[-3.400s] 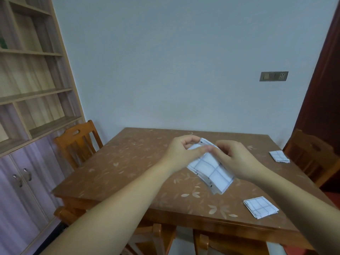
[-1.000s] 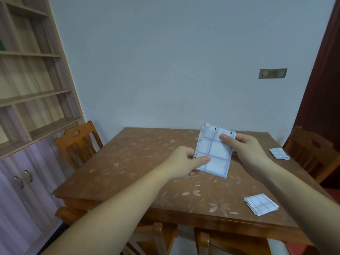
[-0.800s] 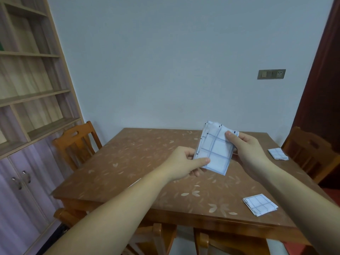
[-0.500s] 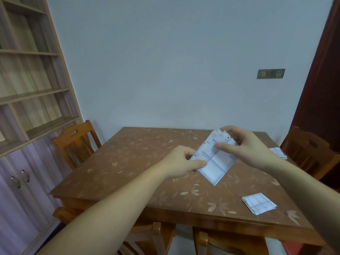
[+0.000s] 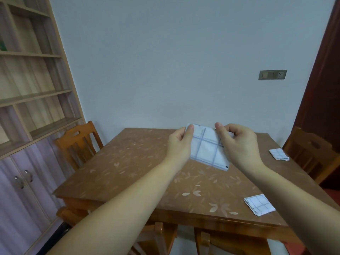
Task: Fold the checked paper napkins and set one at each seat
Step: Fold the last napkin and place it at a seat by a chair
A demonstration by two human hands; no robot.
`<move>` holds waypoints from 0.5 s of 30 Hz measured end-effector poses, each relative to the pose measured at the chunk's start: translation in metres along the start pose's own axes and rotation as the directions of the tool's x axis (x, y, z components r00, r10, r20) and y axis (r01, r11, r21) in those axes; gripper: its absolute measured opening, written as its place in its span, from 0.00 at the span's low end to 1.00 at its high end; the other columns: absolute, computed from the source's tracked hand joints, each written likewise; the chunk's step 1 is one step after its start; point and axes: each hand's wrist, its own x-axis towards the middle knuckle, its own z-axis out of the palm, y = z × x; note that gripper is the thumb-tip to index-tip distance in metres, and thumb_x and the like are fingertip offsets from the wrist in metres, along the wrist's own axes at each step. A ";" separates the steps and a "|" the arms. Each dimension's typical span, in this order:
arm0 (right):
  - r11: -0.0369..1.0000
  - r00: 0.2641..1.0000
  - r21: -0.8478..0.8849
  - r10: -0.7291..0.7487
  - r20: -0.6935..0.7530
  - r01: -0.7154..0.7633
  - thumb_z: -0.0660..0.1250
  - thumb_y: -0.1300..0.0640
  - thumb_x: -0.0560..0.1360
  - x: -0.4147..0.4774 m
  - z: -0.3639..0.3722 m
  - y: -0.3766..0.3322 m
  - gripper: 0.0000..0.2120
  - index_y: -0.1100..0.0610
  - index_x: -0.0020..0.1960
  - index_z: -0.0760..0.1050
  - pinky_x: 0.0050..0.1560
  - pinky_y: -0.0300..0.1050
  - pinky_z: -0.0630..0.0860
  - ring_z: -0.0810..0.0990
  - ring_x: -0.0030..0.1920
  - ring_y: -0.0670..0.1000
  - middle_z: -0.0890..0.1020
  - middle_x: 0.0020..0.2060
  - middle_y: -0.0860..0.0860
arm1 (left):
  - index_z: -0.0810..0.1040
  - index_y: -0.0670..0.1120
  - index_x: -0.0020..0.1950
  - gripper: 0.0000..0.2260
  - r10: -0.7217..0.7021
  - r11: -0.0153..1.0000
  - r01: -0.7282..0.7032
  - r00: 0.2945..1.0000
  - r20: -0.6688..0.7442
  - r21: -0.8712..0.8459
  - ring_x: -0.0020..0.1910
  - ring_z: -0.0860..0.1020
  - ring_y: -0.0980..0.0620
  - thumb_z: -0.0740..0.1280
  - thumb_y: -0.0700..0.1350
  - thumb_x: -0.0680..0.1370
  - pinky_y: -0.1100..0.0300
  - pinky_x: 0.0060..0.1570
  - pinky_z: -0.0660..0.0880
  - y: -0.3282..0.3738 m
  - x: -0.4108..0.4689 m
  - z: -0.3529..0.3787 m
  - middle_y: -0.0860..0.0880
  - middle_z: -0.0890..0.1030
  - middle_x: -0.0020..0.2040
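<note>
Aloft, blue-checked napkin (image 5: 207, 150), dark-marked corners.

held napkin (image 5: 207, 150): lifted higher, now spread before the tabletop's (image 5: 139, 162) far edge | left hand (image 5: 179, 144): gone from the napkin's lower side edge up to its top left corner, pinching | right hand (image 5: 239, 144): re-gripped at top right corner

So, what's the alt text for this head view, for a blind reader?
Left hand and right hand hold a checked napkin by its top above a wooden table. A near napkin and a far napkin lie folded on its right side.
</note>
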 end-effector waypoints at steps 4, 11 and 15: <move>0.995 0.995 0.001 -0.098 -0.008 0.098 0.65 0.51 0.78 -0.006 0.000 -0.004 0.26 0.51 0.26 0.58 0.28 0.38 0.58 0.61 0.27 0.46 0.63 0.22 0.47 | 0.70 0.42 0.31 0.21 0.122 0.991 -0.117 0.989 -0.079 0.060 0.33 0.64 0.55 0.61 0.50 0.82 0.57 0.35 0.62 0.000 0.000 -0.004 0.51 0.66 0.30; 0.994 0.968 0.107 -0.008 0.252 -0.019 0.66 0.52 0.78 -0.007 -0.009 -0.001 0.18 0.58 0.31 0.74 0.31 0.42 0.64 0.67 0.27 0.45 0.70 0.24 0.46 | 0.74 0.42 0.32 0.16 0.113 0.991 -0.114 0.993 0.016 0.074 0.29 0.66 0.58 0.67 0.46 0.79 0.62 0.33 0.64 0.010 0.000 -0.015 0.52 0.69 0.29; 0.983 0.868 0.164 -0.012 0.496 -0.080 0.65 0.46 0.77 -0.006 -0.016 -0.015 0.18 0.59 0.39 0.81 0.30 0.34 0.67 0.71 0.30 0.43 0.77 0.29 0.47 | 0.79 0.47 0.34 0.11 0.067 0.993 -0.089 0.968 0.240 0.080 0.27 0.68 0.63 0.70 0.42 0.77 0.70 0.31 0.66 0.016 -0.005 -0.013 0.58 0.73 0.26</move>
